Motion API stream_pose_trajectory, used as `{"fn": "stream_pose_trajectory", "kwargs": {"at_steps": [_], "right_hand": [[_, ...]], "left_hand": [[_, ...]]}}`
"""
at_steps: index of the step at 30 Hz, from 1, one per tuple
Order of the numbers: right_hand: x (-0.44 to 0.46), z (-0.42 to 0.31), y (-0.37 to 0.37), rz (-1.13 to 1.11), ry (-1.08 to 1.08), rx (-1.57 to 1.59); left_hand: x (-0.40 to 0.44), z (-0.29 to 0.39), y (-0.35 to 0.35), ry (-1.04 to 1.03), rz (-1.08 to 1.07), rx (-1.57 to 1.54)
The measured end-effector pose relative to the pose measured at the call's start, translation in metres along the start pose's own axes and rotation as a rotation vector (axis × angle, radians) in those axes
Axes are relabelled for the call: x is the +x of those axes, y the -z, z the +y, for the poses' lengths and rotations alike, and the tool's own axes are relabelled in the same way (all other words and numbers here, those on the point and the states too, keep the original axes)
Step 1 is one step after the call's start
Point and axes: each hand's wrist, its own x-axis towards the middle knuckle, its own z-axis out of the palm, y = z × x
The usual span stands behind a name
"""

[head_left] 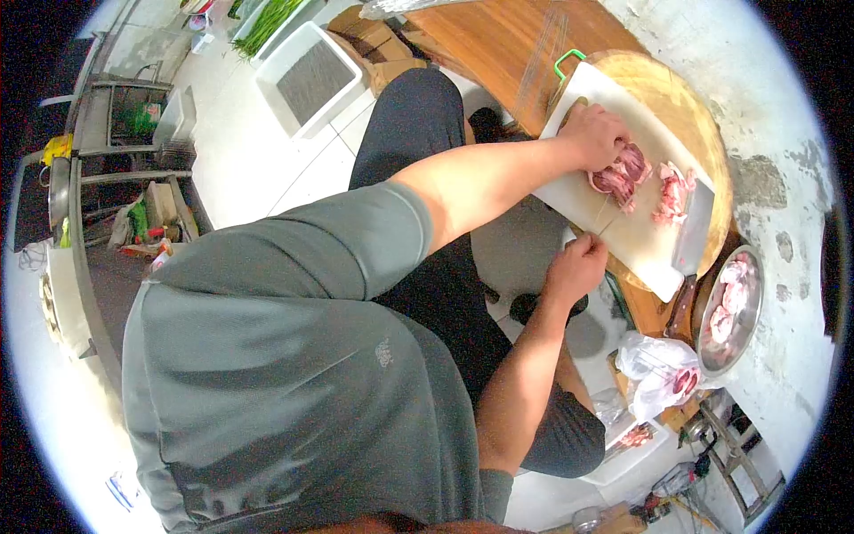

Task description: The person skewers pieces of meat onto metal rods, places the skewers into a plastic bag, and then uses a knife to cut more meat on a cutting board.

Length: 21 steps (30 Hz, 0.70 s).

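Nothing legible anywhere in the frame: only a small pale emblem (383,352) on the grey-green shirt (294,392), just below centre, and small blue marks (122,489) at lower left, both too blurred to read.

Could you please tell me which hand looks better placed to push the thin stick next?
Probably the right hand: it pinches the thin stick, which points at the meat, while the left hand holds the meat.
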Motion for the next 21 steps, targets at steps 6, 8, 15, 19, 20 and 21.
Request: {"fn": "stream_pose_trajectory", "kwargs": {"at_steps": [6, 8, 15, 19, 20, 21], "right_hand": [[-0.009, 0.006, 0.007, -0.058, -0.053, 0.015], [-0.014, 0.013, 0.012, -0.125, -0.067, -0.018], [-0.003, -0.019, 0.022, -0.242, -0.239, 0.008], [-0.007, 0.016, 0.021, -0.073, -0.028, 0.07], [-0.01, 0.016, 0.029, -0.046, -0.034, 0.053], [-0.012, 0.009, 0.037, -0.019, -0.039, 0.038]], "left_hand": [[0.0, -0.006, -0.008, -0.027, 0.062, -0.018], [0.001, -0.005, -0.009, -0.043, 0.081, -0.015], [0.001, -0.007, -0.005, -0.063, 0.069, 0.004], [0.002, -0.011, -0.007, -0.065, 0.133, -0.088], [0.001, -0.011, -0.007, -0.112, 0.177, -0.082], [-0.004, -0.009, -0.002, -0.159, 0.22, -0.075]]}}
